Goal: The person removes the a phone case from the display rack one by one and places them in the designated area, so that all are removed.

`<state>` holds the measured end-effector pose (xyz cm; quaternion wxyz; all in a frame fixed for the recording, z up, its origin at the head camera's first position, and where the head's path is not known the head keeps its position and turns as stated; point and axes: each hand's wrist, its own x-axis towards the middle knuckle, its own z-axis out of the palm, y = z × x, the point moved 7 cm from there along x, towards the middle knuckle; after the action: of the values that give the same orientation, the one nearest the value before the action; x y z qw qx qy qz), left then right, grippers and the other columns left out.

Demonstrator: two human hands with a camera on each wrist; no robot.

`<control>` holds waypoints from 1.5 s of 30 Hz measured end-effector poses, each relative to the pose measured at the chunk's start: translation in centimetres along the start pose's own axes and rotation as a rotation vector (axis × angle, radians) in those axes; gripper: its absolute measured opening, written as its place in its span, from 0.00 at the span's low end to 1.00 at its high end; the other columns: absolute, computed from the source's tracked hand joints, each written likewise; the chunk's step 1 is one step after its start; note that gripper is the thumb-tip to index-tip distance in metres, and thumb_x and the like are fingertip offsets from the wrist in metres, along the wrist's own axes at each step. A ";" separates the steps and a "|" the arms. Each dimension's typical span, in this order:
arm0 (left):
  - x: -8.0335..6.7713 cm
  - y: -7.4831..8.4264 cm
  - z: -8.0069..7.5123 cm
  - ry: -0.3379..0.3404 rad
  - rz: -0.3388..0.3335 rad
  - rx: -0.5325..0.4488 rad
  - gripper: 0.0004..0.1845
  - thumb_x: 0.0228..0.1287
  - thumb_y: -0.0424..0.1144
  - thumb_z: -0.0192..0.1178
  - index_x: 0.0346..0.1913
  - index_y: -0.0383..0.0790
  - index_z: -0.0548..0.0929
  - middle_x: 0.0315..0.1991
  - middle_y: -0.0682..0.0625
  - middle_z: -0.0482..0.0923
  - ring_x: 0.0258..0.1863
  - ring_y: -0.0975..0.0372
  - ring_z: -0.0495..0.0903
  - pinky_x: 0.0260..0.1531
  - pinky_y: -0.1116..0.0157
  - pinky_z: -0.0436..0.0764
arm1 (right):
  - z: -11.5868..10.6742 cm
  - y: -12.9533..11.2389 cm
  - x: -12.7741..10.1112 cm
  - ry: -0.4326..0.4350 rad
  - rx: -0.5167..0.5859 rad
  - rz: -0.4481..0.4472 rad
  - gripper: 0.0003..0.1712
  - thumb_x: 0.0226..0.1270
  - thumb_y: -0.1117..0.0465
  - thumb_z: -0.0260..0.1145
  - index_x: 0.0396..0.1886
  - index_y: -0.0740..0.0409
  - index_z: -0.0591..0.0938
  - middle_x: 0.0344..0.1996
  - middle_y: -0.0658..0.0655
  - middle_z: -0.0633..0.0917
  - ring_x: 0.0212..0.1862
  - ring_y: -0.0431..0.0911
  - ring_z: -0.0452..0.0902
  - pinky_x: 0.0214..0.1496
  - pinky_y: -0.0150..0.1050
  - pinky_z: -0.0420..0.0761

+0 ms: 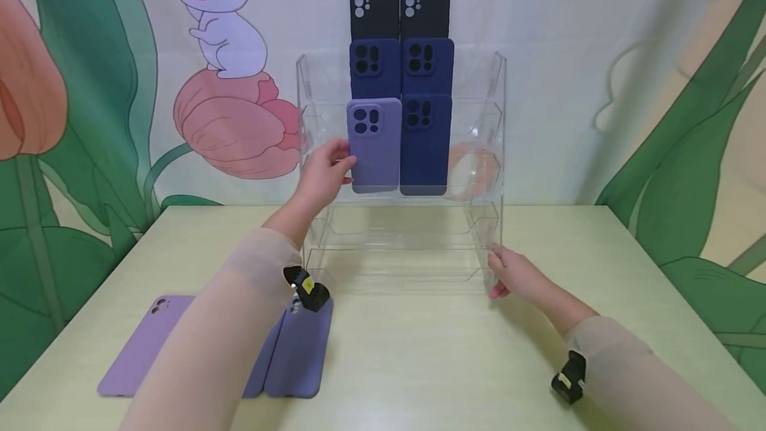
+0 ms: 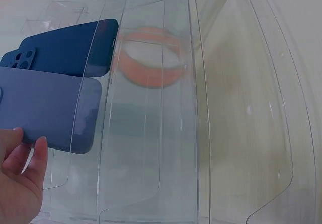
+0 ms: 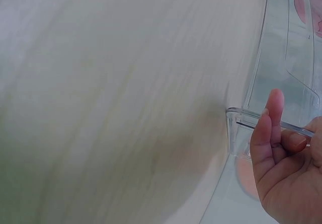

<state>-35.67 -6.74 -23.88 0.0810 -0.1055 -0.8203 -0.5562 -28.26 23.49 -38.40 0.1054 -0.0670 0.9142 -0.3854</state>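
The light purple phone case [image 1: 376,158] stands upright on the clear rack [image 1: 395,250], its bottom end behind the thin lip of a tier. The person's left hand [image 1: 326,175] pinches it low on its left edge, and the right hand [image 1: 516,273] grips the rack's side near the bottom. I'd judge the case very light, bendy at the rim but firm enough to stand, with a smooth skin that probably doesn't slip much. It's hard to break; the side edges, below the camera holes, look the best place to hold it. The rack looks like thin, stiff plastic that might slide or scratch, so its side is a sensible place to steady it.

Just beside the purple case stands a dark blue case [image 1: 426,151], leaving little finger room on that side. Two more dark blue ones [image 1: 376,72] rise behind, and two black ones [image 1: 425,18] above those. On the desk [image 1: 419,358] lie a lilac case [image 1: 143,344] and two bluish-purple ones [image 1: 302,358], partly hidden by the left sleeve [image 1: 209,331] and its strapped-on camera [image 1: 308,290].
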 end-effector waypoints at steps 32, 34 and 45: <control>-5.1 -2.3 -0.2 -0.101 -0.107 -0.196 0.17 0.68 0.33 0.52 0.57 0.31 0.71 0.45 0.39 0.77 0.43 0.55 0.78 0.40 0.61 0.81 | 0.1 0.2 0.2 0.001 -0.029 -0.011 0.31 0.74 0.59 0.38 0.69 0.74 0.49 0.24 0.60 0.70 0.22 0.45 0.77 0.31 0.37 0.80; -5.7 -2.5 -0.1 -0.117 -0.116 -0.192 0.16 0.68 0.33 0.52 0.57 0.31 0.71 0.44 0.39 0.77 0.41 0.56 0.78 0.40 0.62 0.81 | 0.1 0.1 0.1 0.004 -0.032 -0.017 0.31 0.75 0.59 0.38 0.69 0.75 0.50 0.24 0.59 0.70 0.22 0.45 0.77 0.31 0.38 0.80; -10.1 -4.6 1.7 -0.240 -0.175 -0.170 0.18 0.67 0.32 0.54 0.57 0.30 0.71 0.42 0.42 0.78 0.39 0.59 0.78 0.38 0.61 0.81 | 0.1 0.1 0.0 0.004 -0.019 -0.019 0.31 0.74 0.59 0.38 0.69 0.75 0.49 0.24 0.60 0.70 0.21 0.45 0.77 0.30 0.38 0.80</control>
<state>-27.17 -7.68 -31.17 -0.0757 -0.1057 -0.7801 -0.6120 -28.26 23.50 -38.50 0.0995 -0.0758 0.9174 -0.3778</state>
